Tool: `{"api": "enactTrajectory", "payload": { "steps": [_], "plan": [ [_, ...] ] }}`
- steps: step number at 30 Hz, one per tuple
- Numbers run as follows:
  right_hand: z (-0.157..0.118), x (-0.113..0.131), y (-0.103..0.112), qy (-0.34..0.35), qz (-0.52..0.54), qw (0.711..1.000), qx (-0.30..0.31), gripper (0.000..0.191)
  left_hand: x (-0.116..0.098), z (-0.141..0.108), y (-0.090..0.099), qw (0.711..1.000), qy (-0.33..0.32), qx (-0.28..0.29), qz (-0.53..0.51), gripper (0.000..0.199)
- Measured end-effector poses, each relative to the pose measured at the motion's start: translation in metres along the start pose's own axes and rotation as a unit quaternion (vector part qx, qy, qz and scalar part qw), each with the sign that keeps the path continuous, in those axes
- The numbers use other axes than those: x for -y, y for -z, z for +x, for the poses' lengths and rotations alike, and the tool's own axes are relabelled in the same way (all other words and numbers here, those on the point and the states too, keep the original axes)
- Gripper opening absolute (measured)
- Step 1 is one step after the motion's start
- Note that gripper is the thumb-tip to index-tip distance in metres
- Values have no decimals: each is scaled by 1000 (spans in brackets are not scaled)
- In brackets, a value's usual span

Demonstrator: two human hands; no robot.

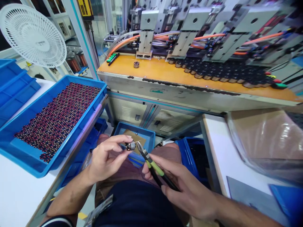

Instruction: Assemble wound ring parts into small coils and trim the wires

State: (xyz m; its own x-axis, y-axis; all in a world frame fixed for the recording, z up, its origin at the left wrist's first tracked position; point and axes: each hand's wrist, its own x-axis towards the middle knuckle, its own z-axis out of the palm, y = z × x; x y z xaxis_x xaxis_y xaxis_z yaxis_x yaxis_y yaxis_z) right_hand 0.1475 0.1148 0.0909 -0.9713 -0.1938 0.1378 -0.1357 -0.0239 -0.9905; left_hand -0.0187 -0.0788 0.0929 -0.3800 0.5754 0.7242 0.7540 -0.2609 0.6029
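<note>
Our right hand (182, 176) grips the green-and-black pliers (156, 168), their tips close to the thin wire (135, 142) on a small copper-wound core (131, 146) pinched between our left hand's (106, 157) fingers; we judge the step to be work on that wire, calling next for a steady pinch and exact placing of the tips. We cannot tell whether metal meets wire, and our fingers hide part of the core; beyond, black-topped parts (220, 71) crowd indistinctly on the table (157, 67).

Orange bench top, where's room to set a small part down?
At the front, the orange bench top is bare either side of the lone metal ring: leftward to the black pen, rightward to the dark-topped parts, which crowd its right side.
</note>
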Motion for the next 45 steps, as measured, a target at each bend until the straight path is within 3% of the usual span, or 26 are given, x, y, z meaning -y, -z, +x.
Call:
{"api": "enactTrajectory", "payload": {
  "steps": [20,28,45],
  "plan": [
    [7,7,-2,-67,57,996,-1,69,2,0,0,1000,12,-17,-17,55],
    [9,8,-3,-40,52,998,-10,68,1,-1,0,999,12,-9,-28,54],
    [12,8,-1,-63,81,995,-14,67,1,0,4,999,33,-3,-32,55]
  ]
}}
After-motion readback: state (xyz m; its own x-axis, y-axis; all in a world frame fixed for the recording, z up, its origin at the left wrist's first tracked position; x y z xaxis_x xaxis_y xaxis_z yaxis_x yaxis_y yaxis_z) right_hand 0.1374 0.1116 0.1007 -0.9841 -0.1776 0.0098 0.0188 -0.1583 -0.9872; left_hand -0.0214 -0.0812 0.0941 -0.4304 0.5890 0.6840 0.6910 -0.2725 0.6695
